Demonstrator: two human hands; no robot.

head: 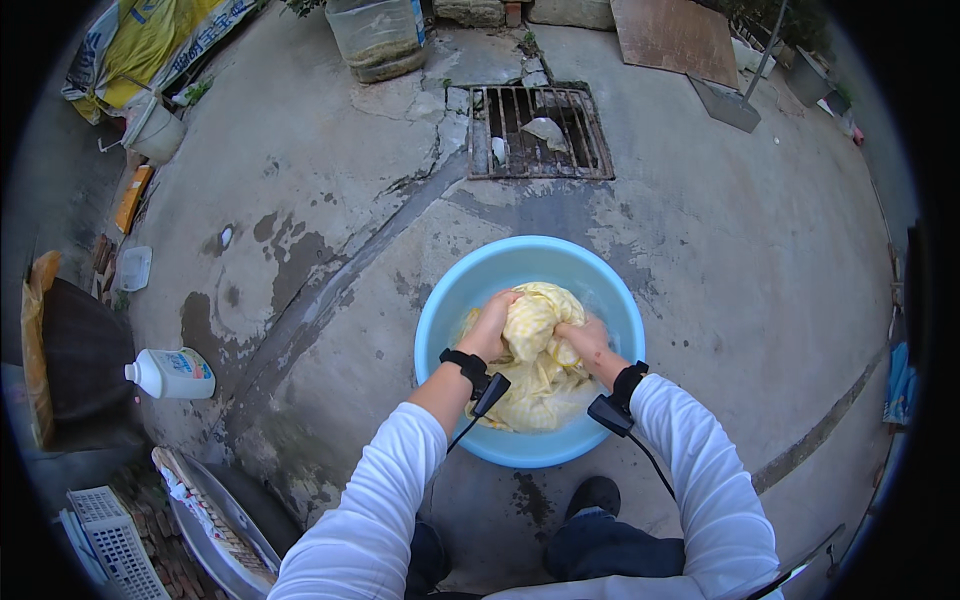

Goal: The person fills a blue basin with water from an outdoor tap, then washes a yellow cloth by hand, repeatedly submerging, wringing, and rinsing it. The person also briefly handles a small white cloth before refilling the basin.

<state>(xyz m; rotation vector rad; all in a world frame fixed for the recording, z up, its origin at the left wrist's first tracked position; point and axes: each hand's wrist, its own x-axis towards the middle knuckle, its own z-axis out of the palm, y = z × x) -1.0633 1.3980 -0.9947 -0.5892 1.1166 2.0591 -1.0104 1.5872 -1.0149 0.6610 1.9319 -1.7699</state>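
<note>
A wet, yellow-and-white checked cloth [541,319] is bunched up in a light blue plastic basin [442,307] on the ground in front of me. My left hand [491,322] grips the bunch from its left side. On the right, my right hand [587,341] has its fingers closed on a fold of the same cloth. The lower part of the cloth spreads over the basin's bottom in water that looks sudsy. Each wrist wears a black strap with a small device and a cable.
A white detergent bottle [176,373] lies at the left. Beyond the basin, a rusty metal grate [540,133] covers a drain. A cloudy plastic container [377,41] stands farther back. Near lower left are a metal basin [217,517] and a white plastic basket [116,536]. My shoe [594,495] is close below the basin.
</note>
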